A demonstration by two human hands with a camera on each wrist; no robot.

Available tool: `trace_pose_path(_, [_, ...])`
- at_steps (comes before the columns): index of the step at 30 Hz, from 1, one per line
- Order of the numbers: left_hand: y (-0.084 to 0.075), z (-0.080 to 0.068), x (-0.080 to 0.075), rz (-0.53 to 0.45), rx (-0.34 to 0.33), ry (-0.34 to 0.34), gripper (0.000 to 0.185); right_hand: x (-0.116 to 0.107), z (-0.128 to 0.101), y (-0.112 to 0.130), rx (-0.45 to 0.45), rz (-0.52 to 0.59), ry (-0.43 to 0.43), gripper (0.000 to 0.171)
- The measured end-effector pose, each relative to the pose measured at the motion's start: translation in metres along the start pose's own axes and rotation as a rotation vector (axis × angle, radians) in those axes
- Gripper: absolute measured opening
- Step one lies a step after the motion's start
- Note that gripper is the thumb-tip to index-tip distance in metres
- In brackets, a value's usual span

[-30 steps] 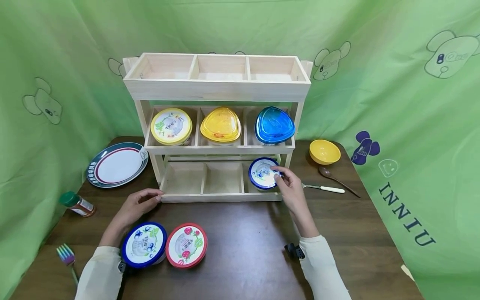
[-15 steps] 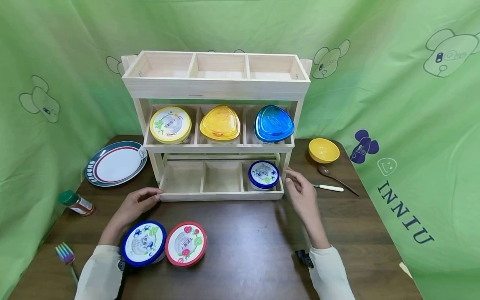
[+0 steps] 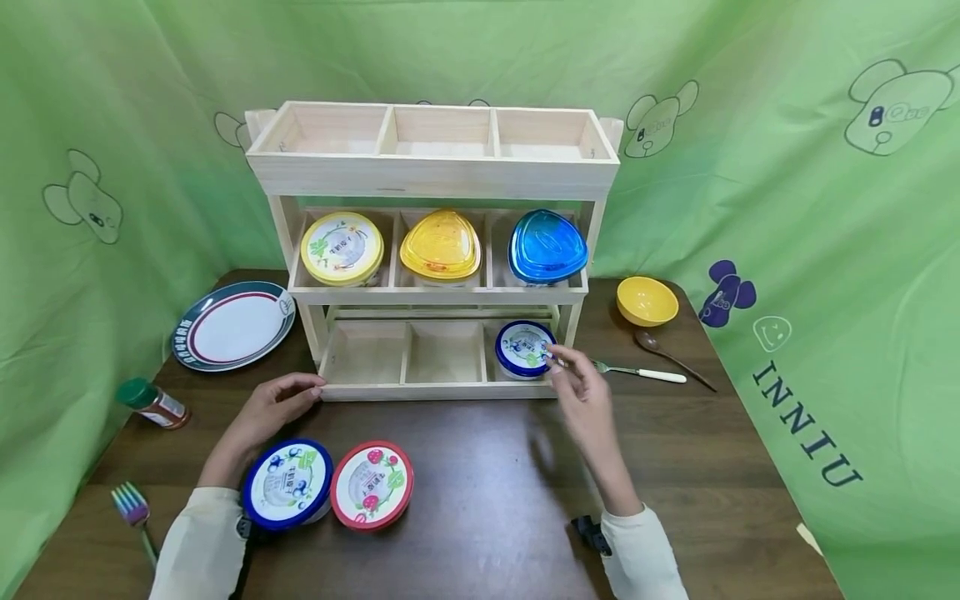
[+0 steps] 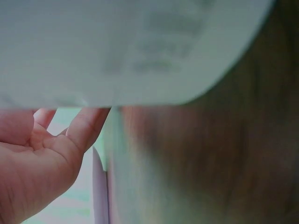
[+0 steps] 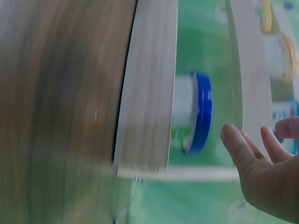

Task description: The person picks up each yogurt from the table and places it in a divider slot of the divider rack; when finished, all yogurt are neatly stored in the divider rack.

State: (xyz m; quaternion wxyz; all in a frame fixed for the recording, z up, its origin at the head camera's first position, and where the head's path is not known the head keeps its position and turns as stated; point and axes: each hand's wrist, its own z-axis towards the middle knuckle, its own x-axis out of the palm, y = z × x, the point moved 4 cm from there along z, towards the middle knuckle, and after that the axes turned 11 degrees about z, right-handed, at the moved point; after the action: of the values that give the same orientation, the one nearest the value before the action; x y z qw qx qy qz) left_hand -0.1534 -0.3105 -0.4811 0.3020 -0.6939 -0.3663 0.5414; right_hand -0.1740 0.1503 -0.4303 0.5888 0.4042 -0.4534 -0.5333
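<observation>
My left hand (image 3: 273, 408) rests its fingertips against the front left corner of the wooden shelf rack (image 3: 442, 392). In the left wrist view, a blurred white tub side (image 4: 93, 51) hides part of that hand. A small tub with a blue lid (image 3: 523, 348) stands in the right compartment of the bottom tier. My right hand (image 3: 585, 392) hovers at the right of this tub with fingers extended. The right wrist view shows a gap between its fingertips and the blue lid. Another blue-lidded tub (image 3: 288, 485) and a red-lidded tub (image 3: 372, 486) stand side by side near my left forearm.
On the middle tier sit a yellow-lidded tub (image 3: 342, 248), a yellow-topped container (image 3: 441, 244) and a blue-topped one (image 3: 548, 247). Left are a plate (image 3: 234, 327), spice jar (image 3: 153, 403) and fork (image 3: 132, 507). Right are a bowl (image 3: 648, 302), brown spoon (image 3: 675, 360) and white-handled fork (image 3: 660, 376).
My right hand left the small blue-lidded tub, moved right beside the rack, then came back left near the lid. The left hand stayed at the rack's corner.
</observation>
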Motion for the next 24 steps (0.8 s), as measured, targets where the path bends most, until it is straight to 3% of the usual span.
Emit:
trace_pose_path(4, [0.0, 0.0, 0.001, 0.004, 0.002, 0.002, 0.041, 0.03, -0.01, -0.004, -0.003, -0.028, 0.123, 0.036])
trace_pose_path(13, [-0.001, -0.001, 0.001, -0.009, -0.009, 0.002, 0.041, 0.096, -0.038, -0.013, 0.134, -0.016, 0.442, 0.044])
trace_pose_path(19, [0.001, 0.0, 0.001, 0.029, 0.001, 0.004, 0.042, 0.129, -0.058, -0.017, 0.2, 0.043, 0.585, 0.04])
trace_pose_path(24, [0.003, 0.001, 0.0, 0.053, -0.007, 0.007, 0.043, 0.143, -0.074, -0.025, 0.255, 0.06, 0.642, 0.033])
